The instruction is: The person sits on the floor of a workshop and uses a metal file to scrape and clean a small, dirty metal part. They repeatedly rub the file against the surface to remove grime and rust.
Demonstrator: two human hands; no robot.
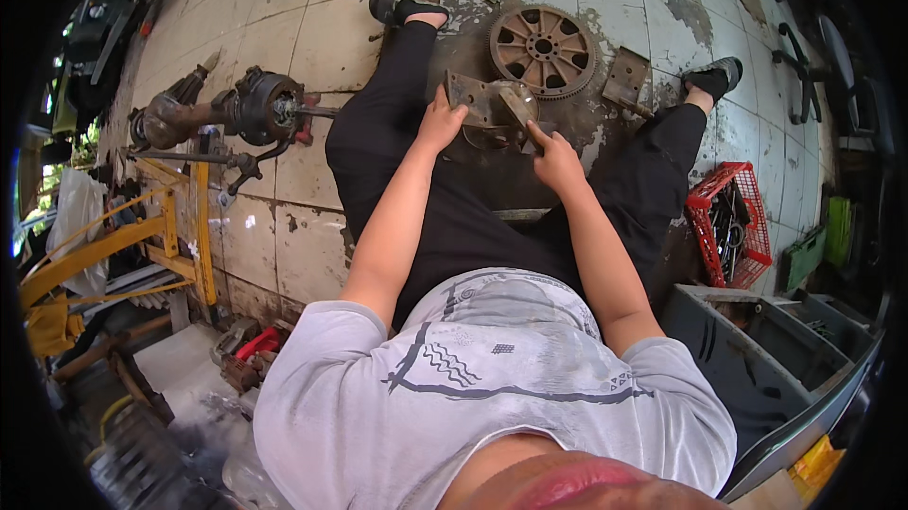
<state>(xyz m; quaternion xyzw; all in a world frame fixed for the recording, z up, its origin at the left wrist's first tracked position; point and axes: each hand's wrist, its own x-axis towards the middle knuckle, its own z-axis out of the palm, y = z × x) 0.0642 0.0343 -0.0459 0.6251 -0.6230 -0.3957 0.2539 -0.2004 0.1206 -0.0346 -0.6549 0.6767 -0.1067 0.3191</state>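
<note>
Between my legs, my left hand [442, 122] is closed on the left edge of a rusty, flat metal bracket [478, 105]. My right hand [558, 162] is wrapped round the brown handle end of a flat, narrow tool [517, 101], whose exact kind I cannot make out. Its tan far part lies over the bracket's right side, and I cannot tell whether the two touch. Just beyond them a large rusty toothed flywheel [542, 51] lies on the floor. Right of it rests another rusty plate [626, 77] with holes.
On the left stand a greasy axle assembly [270, 101] and a yellow metal frame [203, 236]. To the right are a red plastic basket [759, 226] of tools and a grey metal box [728, 349] with compartments. The tiled floor [312, 56] has broken patches.
</note>
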